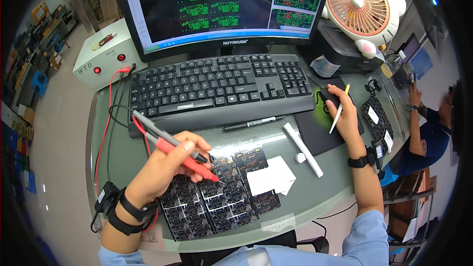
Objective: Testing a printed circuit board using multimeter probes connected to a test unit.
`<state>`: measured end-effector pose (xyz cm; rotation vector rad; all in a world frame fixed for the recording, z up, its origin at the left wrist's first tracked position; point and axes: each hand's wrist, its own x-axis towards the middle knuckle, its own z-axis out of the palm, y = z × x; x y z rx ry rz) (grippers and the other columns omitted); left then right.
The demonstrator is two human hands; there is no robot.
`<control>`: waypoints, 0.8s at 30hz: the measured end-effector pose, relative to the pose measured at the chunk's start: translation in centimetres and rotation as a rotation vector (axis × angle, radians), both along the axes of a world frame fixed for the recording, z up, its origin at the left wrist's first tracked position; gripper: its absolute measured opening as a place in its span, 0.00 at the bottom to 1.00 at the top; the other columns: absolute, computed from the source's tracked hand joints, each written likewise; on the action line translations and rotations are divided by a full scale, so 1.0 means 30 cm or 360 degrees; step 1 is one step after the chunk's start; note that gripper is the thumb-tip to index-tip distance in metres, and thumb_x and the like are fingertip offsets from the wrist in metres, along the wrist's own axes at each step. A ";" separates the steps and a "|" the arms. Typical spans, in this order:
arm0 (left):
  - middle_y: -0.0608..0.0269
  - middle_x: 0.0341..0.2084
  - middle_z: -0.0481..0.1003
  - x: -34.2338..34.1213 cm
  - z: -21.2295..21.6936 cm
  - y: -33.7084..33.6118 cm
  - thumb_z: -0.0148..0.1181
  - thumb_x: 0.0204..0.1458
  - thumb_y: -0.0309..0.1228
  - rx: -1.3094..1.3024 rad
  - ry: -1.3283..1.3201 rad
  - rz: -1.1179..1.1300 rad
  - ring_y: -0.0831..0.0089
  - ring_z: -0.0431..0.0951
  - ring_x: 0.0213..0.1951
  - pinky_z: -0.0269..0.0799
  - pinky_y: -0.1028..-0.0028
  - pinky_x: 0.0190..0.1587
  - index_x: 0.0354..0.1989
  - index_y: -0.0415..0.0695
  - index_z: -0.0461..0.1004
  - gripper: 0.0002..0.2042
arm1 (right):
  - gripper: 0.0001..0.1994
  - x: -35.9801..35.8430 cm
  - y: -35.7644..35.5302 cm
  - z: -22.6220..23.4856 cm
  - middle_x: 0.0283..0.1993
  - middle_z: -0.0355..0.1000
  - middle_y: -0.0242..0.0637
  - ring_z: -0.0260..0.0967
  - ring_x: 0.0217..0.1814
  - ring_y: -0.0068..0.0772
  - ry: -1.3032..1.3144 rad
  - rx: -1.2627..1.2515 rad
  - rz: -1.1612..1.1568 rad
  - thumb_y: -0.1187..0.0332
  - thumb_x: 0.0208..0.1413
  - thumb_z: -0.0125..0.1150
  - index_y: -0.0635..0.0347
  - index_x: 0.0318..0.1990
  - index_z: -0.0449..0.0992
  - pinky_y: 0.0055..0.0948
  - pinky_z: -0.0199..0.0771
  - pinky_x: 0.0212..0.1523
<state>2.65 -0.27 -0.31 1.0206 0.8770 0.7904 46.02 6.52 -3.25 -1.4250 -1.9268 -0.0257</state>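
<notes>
My left hand (165, 167) is closed around two test probes, one red (199, 167) and one grey with a black end (157, 130). Their tips point down at a panel of dark printed circuit boards (229, 204) on the table; whether they touch it is hard to tell. White paper pieces (266, 180) lie over the panel's right part. My right hand (348, 116) rests at a black computer mouse (325, 94), a slim white pen-like stick (339, 112) held between its fingers. Both wrists wear black straps.
Behind the keyboard (212, 88) stands a monitor (221, 5) with green board layouts. A white tester box (106, 54) feeds red and black leads. A black marker (251, 123), a white marker (303, 150), a fan (357, 2) and another board panel (378, 118) surround my hands. A co-worker sits at right.
</notes>
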 end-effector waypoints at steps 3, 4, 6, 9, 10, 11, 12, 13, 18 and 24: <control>0.59 0.30 0.76 0.000 0.023 -0.001 0.55 0.60 0.34 0.0018 0.0186 -0.0122 0.78 0.77 0.30 0.75 0.78 0.34 0.44 0.37 0.71 0.12 | 0.16 0.004 0.000 -0.010 0.57 0.71 0.44 0.66 0.63 0.45 0.0056 -0.0050 -0.0021 0.76 0.53 0.62 0.63 0.49 0.71 0.35 0.64 0.61; 0.60 0.31 0.76 -0.001 0.032 0.000 0.58 0.57 0.29 -0.0062 0.0183 -0.0155 0.79 0.78 0.31 0.75 0.78 0.36 0.45 0.37 0.71 0.11 | 0.16 0.008 -0.001 -0.013 0.57 0.71 0.44 0.66 0.63 0.44 0.0068 -0.0061 -0.0024 0.77 0.53 0.61 0.63 0.50 0.71 0.34 0.63 0.62; 0.61 0.32 0.75 0.010 0.037 -0.005 0.58 0.57 0.30 -0.0069 0.0164 -0.0184 0.79 0.78 0.31 0.74 0.80 0.37 0.44 0.37 0.71 0.11 | 0.16 0.014 -0.004 -0.017 0.58 0.71 0.44 0.66 0.63 0.44 0.0068 -0.0069 -0.0042 0.77 0.53 0.61 0.63 0.50 0.71 0.34 0.63 0.62; 0.66 0.34 0.73 0.008 0.010 -0.016 0.58 0.57 0.30 -0.0057 0.0195 -0.0213 0.82 0.76 0.33 0.70 0.82 0.38 0.43 0.38 0.73 0.10 | 0.16 0.016 -0.003 -0.027 0.58 0.71 0.44 0.66 0.63 0.43 0.0075 -0.0070 -0.0059 0.77 0.53 0.61 0.63 0.50 0.71 0.34 0.63 0.63; 0.67 0.33 0.73 0.007 0.006 -0.021 0.58 0.57 0.30 -0.0021 0.0237 -0.0205 0.83 0.74 0.34 0.69 0.82 0.38 0.42 0.38 0.73 0.09 | 0.16 0.012 -0.003 -0.024 0.58 0.71 0.44 0.66 0.63 0.43 0.0072 -0.0057 -0.0057 0.78 0.53 0.61 0.63 0.50 0.71 0.34 0.63 0.63; 0.68 0.33 0.72 0.007 0.004 -0.024 0.58 0.56 0.30 0.0014 0.0278 -0.0198 0.84 0.73 0.35 0.68 0.82 0.38 0.41 0.39 0.73 0.09 | 0.16 0.009 -0.001 -0.023 0.58 0.71 0.44 0.66 0.63 0.43 0.0070 -0.0044 -0.0057 0.78 0.53 0.61 0.64 0.50 0.71 0.34 0.63 0.63; 0.68 0.33 0.72 0.011 0.010 -0.029 0.58 0.56 0.30 0.0005 0.0285 -0.0165 0.85 0.71 0.35 0.67 0.82 0.37 0.40 0.39 0.73 0.08 | 0.16 0.009 0.001 -0.025 0.58 0.71 0.44 0.67 0.62 0.43 0.0075 -0.0048 -0.0053 0.78 0.53 0.61 0.63 0.50 0.72 0.34 0.63 0.63; 0.68 0.33 0.72 0.011 0.005 -0.027 0.58 0.56 0.30 0.0000 0.0285 -0.0164 0.85 0.71 0.35 0.67 0.82 0.37 0.40 0.39 0.73 0.08 | 0.16 0.008 0.002 -0.026 0.58 0.71 0.44 0.67 0.62 0.43 0.0075 -0.0053 -0.0052 0.78 0.53 0.61 0.63 0.50 0.72 0.34 0.63 0.63; 0.68 0.33 0.72 0.016 -0.005 -0.011 0.59 0.54 0.30 0.0028 0.0270 -0.0113 0.84 0.71 0.34 0.67 0.81 0.37 0.38 0.39 0.72 0.08 | 0.18 0.018 0.024 -0.027 0.59 0.70 0.44 0.67 0.61 0.44 0.0038 -0.0038 -0.0060 0.78 0.50 0.62 0.63 0.50 0.71 0.34 0.64 0.61; 0.67 0.32 0.72 0.022 -0.009 -0.020 0.59 0.52 0.29 0.0120 0.0362 -0.0080 0.84 0.71 0.33 0.68 0.79 0.37 0.37 0.40 0.71 0.07 | 0.24 0.029 0.023 -0.015 0.58 0.70 0.44 0.68 0.59 0.44 -0.0063 0.0040 -0.0163 0.76 0.43 0.67 0.61 0.51 0.70 0.35 0.66 0.60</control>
